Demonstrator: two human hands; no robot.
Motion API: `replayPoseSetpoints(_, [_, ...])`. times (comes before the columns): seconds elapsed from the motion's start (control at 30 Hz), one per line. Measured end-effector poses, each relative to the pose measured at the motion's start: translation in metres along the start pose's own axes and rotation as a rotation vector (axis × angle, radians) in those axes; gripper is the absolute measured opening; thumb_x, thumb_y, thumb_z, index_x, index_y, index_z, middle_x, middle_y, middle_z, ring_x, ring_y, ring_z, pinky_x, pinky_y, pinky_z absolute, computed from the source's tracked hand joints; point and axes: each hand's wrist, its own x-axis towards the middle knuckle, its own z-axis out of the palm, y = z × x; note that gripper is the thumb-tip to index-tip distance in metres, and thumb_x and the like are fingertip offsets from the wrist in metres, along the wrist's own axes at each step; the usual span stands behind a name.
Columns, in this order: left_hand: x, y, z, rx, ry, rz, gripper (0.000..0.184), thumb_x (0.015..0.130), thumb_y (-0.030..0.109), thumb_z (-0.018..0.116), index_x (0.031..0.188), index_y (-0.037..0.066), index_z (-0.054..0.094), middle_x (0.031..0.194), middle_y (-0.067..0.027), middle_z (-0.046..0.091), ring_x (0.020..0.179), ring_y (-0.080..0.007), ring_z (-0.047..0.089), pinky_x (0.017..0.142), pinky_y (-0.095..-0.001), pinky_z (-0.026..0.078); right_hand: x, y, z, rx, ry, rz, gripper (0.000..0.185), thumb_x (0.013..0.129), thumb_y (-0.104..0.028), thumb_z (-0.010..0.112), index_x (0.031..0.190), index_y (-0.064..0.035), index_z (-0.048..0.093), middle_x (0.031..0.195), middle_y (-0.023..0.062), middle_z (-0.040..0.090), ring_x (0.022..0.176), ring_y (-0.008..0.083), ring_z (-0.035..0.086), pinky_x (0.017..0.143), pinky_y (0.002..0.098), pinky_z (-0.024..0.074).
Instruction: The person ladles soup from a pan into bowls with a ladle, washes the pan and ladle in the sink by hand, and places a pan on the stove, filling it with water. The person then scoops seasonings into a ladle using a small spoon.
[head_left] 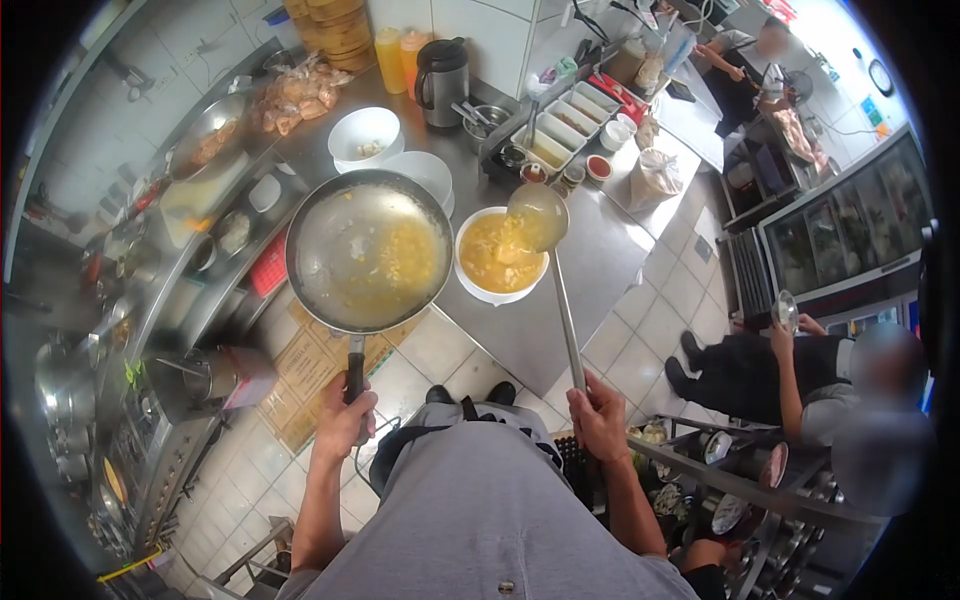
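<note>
My left hand (345,408) is wrapped round the black handle of a frying pan (330,240), held level with the counter's edge. A thin layer of yellow soup with small pieces lies in the pan's right half. In my right hand (598,415) is the long handle of a ladle (540,215). Its bowl is tipped over the right side of a white bowl (498,297), and yellow soup runs between them. The white bowl stands on the steel counter, nearly full of yellow soup (495,250) with pale chunks.
Behind the pan stand another white bowl (364,138), stacked white dishes (425,175), a thermal jug (442,82) and sauce bottles (389,60). A condiment rack (555,135) lines the counter's back right. One person (800,375) stands at right, another (750,65) farther back.
</note>
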Motion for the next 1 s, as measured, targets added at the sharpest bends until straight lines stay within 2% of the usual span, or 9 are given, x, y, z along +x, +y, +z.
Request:
replayPoseSetpoints(0.13, [-0.001, -0.001, -0.002, -0.002, -0.003, -0.02, 0.02, 0.087, 0.002, 0.069, 0.1, 0.0, 0.055, 0.073, -0.0062, 0.056, 0.049, -0.0172, 0.058, 0.044, -0.0309, 0.048, -0.003, 0.0, 0.005, -0.49, 0.112, -0.153, 0.053, 0.096, -0.012, 0.071, 0.145, 0.0051, 0.056, 0.062, 0.0098, 0.054, 0.054, 0.0105, 0.049, 0.052, 0.0299, 0.0416])
replayPoseSetpoints(0.33, [-0.003, -0.004, -0.005, 0.012, 0.012, -0.027, 0.02, 0.085, 0.003, 0.069, 0.1, -0.001, 0.055, 0.074, -0.0066, 0.056, 0.049, -0.0177, 0.058, 0.044, -0.0321, 0.049, 0.0, 0.042, 0.007, -0.588, 0.225, -0.408, 0.053, 0.095, -0.012, 0.072, 0.143, 0.0036, 0.058, 0.062, 0.0115, 0.053, 0.053, 0.0134, 0.048, 0.052, 0.0321, 0.041])
replayPoseSetpoints(0.47, [-0.006, -0.005, -0.001, 0.001, 0.028, -0.037, 0.02, 0.086, 0.003, 0.069, 0.1, -0.002, 0.056, 0.074, -0.0066, 0.057, 0.049, -0.017, 0.058, 0.044, -0.032, 0.049, 0.01, 0.042, -0.005, -0.492, 0.088, -0.285, 0.049, 0.099, -0.015, 0.068, 0.144, 0.0029, 0.058, 0.061, 0.0081, 0.057, 0.046, 0.0149, 0.048, 0.047, 0.0302, 0.0391])
replayPoseSetpoints(0.53, [-0.007, -0.009, 0.003, -0.016, 0.061, -0.036, 0.02, 0.087, 0.004, 0.069, 0.101, -0.001, 0.056, 0.074, -0.0066, 0.057, 0.049, -0.0167, 0.058, 0.044, -0.0318, 0.049, 0.009, 0.034, -0.012, 0.156, -0.073, 0.133, 0.045, 0.104, -0.015, 0.06, 0.146, 0.0017, 0.055, 0.062, 0.0063, 0.055, 0.042, 0.0152, 0.05, 0.04, 0.031, 0.041])
replayPoseSetpoints(0.63, [-0.014, -0.017, 0.008, -0.036, 0.058, -0.044, 0.022, 0.089, 0.005, 0.069, 0.106, 0.001, 0.055, 0.073, -0.0054, 0.057, 0.049, -0.0161, 0.059, 0.045, -0.031, 0.049, 0.016, 0.014, -0.034, 0.579, -0.205, 0.274, 0.047, 0.109, -0.021, 0.052, 0.15, 0.0016, 0.048, 0.062, -0.0003, 0.046, 0.036, 0.0097, 0.039, 0.032, 0.0272, 0.0333])
replayPoseSetpoints(0.7, [-0.022, -0.008, 0.015, -0.073, 0.083, -0.118, 0.023, 0.089, 0.004, 0.07, 0.106, 0.0, 0.055, 0.07, -0.0049, 0.057, 0.048, -0.0161, 0.058, 0.045, -0.031, 0.049, 0.023, 0.021, -0.038, 0.676, -0.277, 0.301, 0.051, 0.11, -0.026, 0.049, 0.152, 0.0025, 0.042, 0.062, 0.0009, 0.042, 0.035, 0.0094, 0.036, 0.03, 0.029, 0.0322])
replayPoseSetpoints(0.83, [-0.027, -0.019, 0.018, -0.062, 0.091, -0.116, 0.024, 0.089, 0.004, 0.07, 0.107, -0.002, 0.055, 0.068, -0.0053, 0.057, 0.048, -0.0161, 0.058, 0.045, -0.0321, 0.049, 0.029, -0.017, -0.033, 0.546, -0.372, 0.232, 0.043, 0.109, -0.024, 0.053, 0.142, 0.0038, 0.053, 0.062, 0.0013, 0.047, 0.036, 0.0087, 0.038, 0.032, 0.0279, 0.0318])
replayPoseSetpoints(0.93, [-0.036, -0.021, 0.024, -0.052, 0.129, -0.107, 0.022, 0.089, 0.004, 0.07, 0.106, -0.002, 0.056, 0.069, -0.0055, 0.058, 0.048, -0.0163, 0.058, 0.046, -0.0323, 0.049, 0.056, -0.04, -0.007, -0.001, -0.508, 0.098, 0.039, 0.103, -0.015, 0.062, 0.137, 0.0041, 0.059, 0.061, 0.0037, 0.054, 0.042, 0.0106, 0.048, 0.04, 0.0292, 0.0341])
replayPoseSetpoints(1.0, [-0.043, -0.024, 0.022, -0.044, 0.143, -0.084, 0.021, 0.09, 0.003, 0.069, 0.105, -0.002, 0.057, 0.069, -0.0054, 0.058, 0.048, -0.0163, 0.058, 0.046, -0.0322, 0.049, 0.086, -0.039, 0.024, -0.51, -0.508, -0.463, 0.047, 0.099, -0.015, 0.066, 0.142, 0.0001, 0.056, 0.065, 0.0138, 0.059, 0.052, 0.0234, 0.061, 0.051, 0.0387, 0.0456])
